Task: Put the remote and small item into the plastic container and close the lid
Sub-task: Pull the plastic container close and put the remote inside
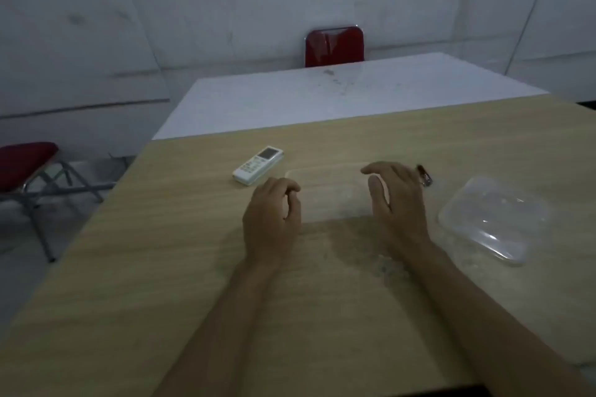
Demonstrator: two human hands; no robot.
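Observation:
A clear plastic container [332, 193] sits open on the wooden table, between my two hands. My left hand [272, 219] rests at its left side with fingers curled loosely. My right hand [396, 200] hovers at its right side, fingers spread and curved, holding nothing. A white remote [258, 165] lies flat to the left of the container, beyond my left hand. A small dark item with a metal part [425, 176] lies just past my right hand's knuckles. The clear lid [493, 219] lies on the table to the right.
The wooden table [193, 267] butts against a white table [322, 93] beyond it. A red chair [334, 46] stands behind the white table. Another red chair [25, 164] stands at the left, off the table's edge.

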